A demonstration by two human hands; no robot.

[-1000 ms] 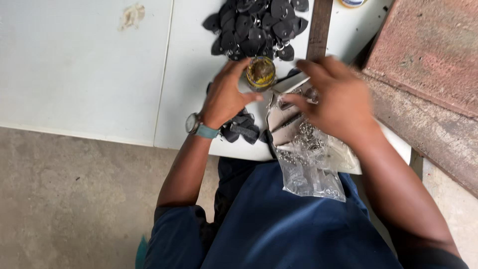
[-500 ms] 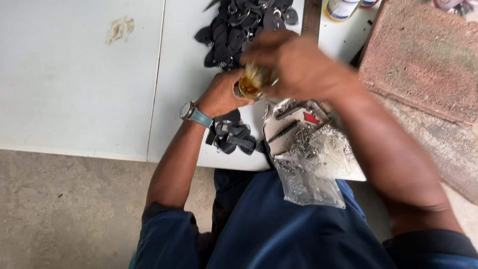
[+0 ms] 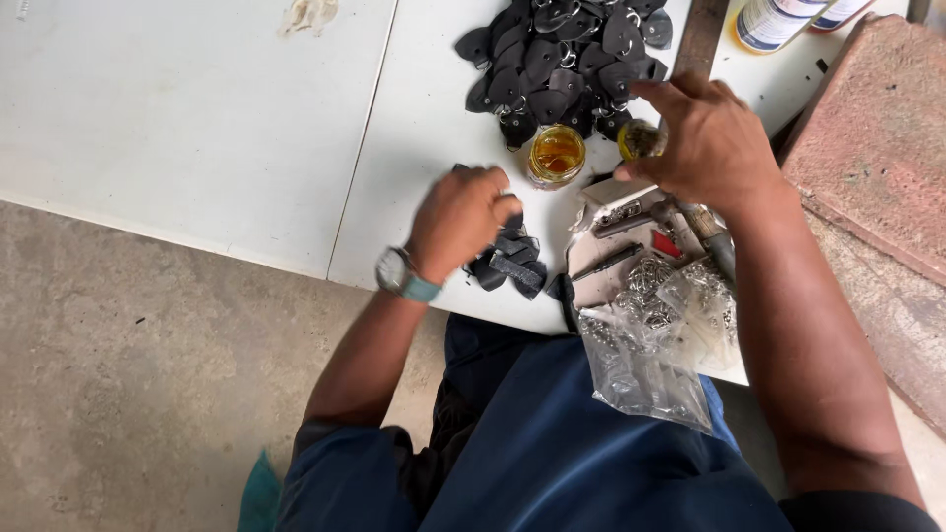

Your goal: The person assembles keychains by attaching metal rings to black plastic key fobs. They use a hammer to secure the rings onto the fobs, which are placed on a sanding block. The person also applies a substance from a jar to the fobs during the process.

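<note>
- Meanwhile, the right hand (image 3: 705,138) pinches a small yellow-smeared lid (image 3: 641,139) above the white bench (image 3: 197,128) — just beside an open jar of amber glue (image 3: 556,155).
- Left hand (image 3: 461,219), fingers curled, presses black leather strips (image 3: 510,264) near the bench's front edge.
- Black leather tabs (image 3: 562,59) heap toward the far edge; clear bags of metal rings (image 3: 655,340) overhang the front edge.

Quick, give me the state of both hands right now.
Left hand: curled shut over the small black leather pieces.
Right hand: fingers closed on a small yellowish lid.

right hand (image 3: 705,138) holds lid (image 3: 641,140) | left hand (image 3: 458,222) on black pieces (image 3: 510,264) | jar (image 3: 557,156) open
</note>
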